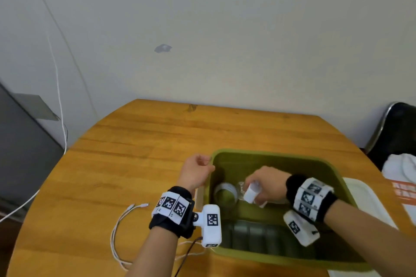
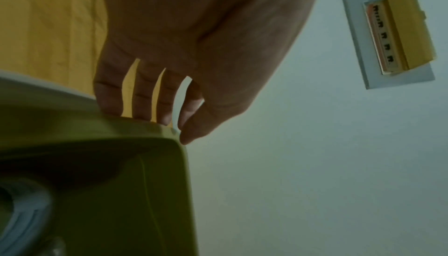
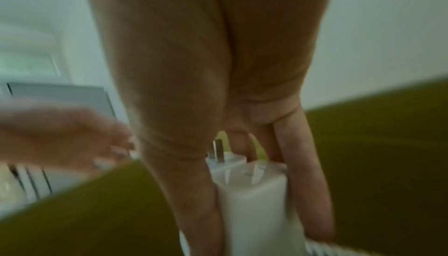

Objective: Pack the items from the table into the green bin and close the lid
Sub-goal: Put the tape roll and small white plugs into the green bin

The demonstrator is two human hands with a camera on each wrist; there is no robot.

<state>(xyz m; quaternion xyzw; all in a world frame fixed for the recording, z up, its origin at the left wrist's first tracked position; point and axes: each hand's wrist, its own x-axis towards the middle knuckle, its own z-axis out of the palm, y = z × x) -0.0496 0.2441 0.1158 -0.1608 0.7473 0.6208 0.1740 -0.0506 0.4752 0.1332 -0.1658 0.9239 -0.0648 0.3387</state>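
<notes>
The green bin point(image 1: 270, 155) stands open on the wooden table point(image 1: 135, 153). My right hand point(image 1: 263, 184) is inside it and grips a white charger plug point(image 1: 251, 194), its metal prongs pointing away from the wrist point(image 3: 252, 187), between thumb and fingers point(image 3: 310, 202). My left hand point(image 1: 198, 168) is at the bin's far left corner; its fingertips point(image 2: 164, 122) rest on the rim point(image 2: 145, 127) and hold nothing. In the bin lie a white tape roll point(image 1: 225, 191), a clear item beside it and a dark ribbed object point(image 1: 254, 236). A white cable point(image 1: 126, 216) lies on the table left of the bin.
The white lid point(image 1: 364, 198) lies flat just right of the bin. A pale flat piece point(image 1: 199, 195) leans by the bin's left wall. A dark chair point(image 1: 396, 132) with white cloth point(image 1: 403, 166) stands at the right. A grey cabinet point(image 1: 22, 153) is at the left.
</notes>
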